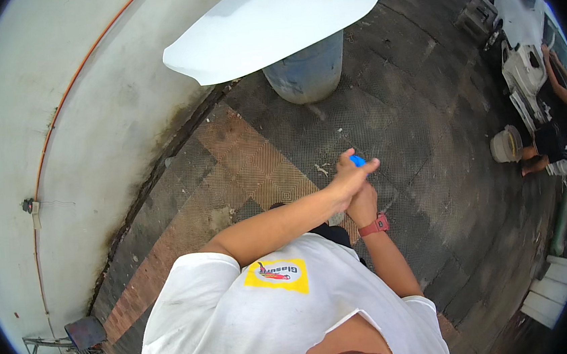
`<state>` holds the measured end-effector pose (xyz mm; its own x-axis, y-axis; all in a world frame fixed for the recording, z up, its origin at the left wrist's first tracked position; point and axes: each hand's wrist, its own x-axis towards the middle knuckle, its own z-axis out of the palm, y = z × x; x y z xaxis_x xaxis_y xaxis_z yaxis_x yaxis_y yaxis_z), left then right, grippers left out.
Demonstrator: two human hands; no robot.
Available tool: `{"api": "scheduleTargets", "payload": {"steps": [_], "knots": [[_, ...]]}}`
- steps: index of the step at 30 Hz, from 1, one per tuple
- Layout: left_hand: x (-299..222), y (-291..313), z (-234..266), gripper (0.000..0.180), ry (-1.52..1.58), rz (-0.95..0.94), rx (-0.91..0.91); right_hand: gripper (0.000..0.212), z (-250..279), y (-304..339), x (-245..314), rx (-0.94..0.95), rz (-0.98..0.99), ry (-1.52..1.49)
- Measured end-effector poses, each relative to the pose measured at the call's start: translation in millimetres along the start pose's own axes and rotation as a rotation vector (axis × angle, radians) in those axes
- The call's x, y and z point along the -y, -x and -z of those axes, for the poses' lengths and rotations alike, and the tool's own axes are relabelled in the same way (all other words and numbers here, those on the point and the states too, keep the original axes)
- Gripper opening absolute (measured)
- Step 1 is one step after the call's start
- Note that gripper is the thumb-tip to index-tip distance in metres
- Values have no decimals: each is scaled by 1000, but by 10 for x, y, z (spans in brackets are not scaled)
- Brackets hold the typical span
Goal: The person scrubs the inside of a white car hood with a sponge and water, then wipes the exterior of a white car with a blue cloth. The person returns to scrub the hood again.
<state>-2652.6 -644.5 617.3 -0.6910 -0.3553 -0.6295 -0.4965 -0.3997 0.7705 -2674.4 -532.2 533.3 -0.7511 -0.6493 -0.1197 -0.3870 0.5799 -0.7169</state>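
Observation:
My left hand [347, 182] is out in front of my body, its fingers bent around a small bright blue object [357, 161]. Only a rounded bit of that object shows between thumb and fingers, so its kind cannot be made out. Just below and against it is my right hand [364, 203], with a red watch [375, 225] on the wrist. The left hand covers most of the right hand's fingers, and whether they also grip something is hidden.
Ahead, a large white curved panel [277, 26] lies on a blue drum [308, 74]. An orange hose [55, 116] runs along the left wall. At right, another person [556, 133] crouches by a white car [519, 18], near a pale bucket [506, 144]. Dark patterned tiles [426, 185] cover the floor.

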Motion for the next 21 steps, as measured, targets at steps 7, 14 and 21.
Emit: {"api": "scheduleTargets", "payload": {"steps": [7, 14, 21], "knots": [[-499, -228, 340, 84, 31, -628, 317, 12, 1107, -506, 346, -65, -177, -1229], [-1414, -85, -523, 66, -253, -1560, 147, 40, 1930, -210, 2124, 399, 434, -2221], [-2169, 780, -1096, 34, 112, -1858, 37, 44, 2030, -159, 2419, 774, 890, -2337]]}}
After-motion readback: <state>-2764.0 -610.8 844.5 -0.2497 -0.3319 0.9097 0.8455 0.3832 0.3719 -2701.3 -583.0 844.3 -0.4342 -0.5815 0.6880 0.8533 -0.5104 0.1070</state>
